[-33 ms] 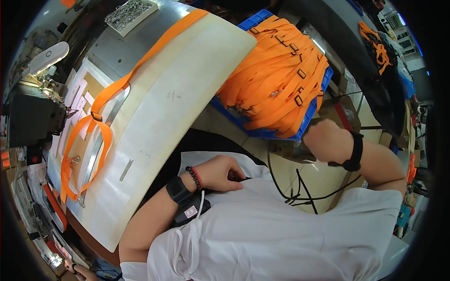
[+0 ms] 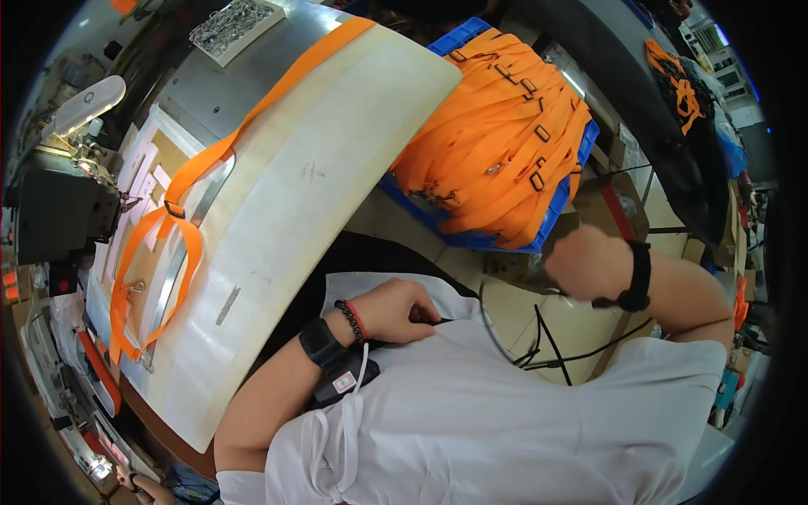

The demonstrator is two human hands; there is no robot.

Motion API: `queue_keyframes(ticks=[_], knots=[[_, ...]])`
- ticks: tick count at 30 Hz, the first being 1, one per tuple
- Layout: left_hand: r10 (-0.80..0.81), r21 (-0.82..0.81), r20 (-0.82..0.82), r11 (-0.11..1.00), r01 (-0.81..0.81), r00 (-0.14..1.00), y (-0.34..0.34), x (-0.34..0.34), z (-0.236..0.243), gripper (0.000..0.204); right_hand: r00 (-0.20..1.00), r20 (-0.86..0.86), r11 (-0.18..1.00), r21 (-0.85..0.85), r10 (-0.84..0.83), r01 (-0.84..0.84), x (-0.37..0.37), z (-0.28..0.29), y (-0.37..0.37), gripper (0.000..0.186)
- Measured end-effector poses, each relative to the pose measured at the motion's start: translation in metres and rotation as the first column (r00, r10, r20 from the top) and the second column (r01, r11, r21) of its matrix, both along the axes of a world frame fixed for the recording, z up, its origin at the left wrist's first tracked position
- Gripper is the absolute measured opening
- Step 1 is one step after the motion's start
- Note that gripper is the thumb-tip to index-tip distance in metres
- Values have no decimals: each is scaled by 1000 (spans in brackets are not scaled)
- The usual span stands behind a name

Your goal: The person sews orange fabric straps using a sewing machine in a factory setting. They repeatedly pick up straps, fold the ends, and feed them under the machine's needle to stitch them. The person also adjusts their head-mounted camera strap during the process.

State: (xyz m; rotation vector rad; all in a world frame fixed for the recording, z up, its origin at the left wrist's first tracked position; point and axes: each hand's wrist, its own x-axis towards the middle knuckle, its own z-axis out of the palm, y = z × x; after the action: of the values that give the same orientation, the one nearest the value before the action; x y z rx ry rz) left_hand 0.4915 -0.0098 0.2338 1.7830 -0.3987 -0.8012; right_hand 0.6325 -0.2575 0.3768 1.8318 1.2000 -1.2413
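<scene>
My left hand (image 2: 391, 310) rests against the white shirt (image 2: 505, 404) at my waist, its fingers curled inward. A small dark edge shows by the fingertips; what they hold, if anything, is hidden. My right hand (image 2: 589, 263) is raised in a slightly blurred fist near the front corner of a blue crate (image 2: 543, 238); its contents, if any, cannot be seen. Orange webbing straps (image 2: 497, 135) with black buckles fill that crate. On the pale worktable (image 2: 311, 177) to the left lies one long orange strap (image 2: 257, 114), looped through a black slide buckle (image 2: 174, 209).
A dark sewing machine head (image 2: 63, 215) and a white lamp (image 2: 91, 105) stand at the far left. Small metal parts fill a white tray (image 2: 236, 29) at the back. Black cables (image 2: 547, 341) hang over the tiled floor. Another person's hand (image 2: 139, 484) shows at lower left.
My right fist has dropped slightly, and a thin black cable beside me has shifted a little. My left hand and the straps stay put.
</scene>
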Motion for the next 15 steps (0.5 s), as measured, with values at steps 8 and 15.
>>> queue_keyframes(ticks=[8,15], knots=[[53,29,102,998,-56,993,-14,1,-3,20,895,-390,892,295,-216,343,-9,-15,28,14],[127,29,238,990,-138,963,-23,0,-13,14,767,-549,736,358,-332,574,-31,-33,34,17]])
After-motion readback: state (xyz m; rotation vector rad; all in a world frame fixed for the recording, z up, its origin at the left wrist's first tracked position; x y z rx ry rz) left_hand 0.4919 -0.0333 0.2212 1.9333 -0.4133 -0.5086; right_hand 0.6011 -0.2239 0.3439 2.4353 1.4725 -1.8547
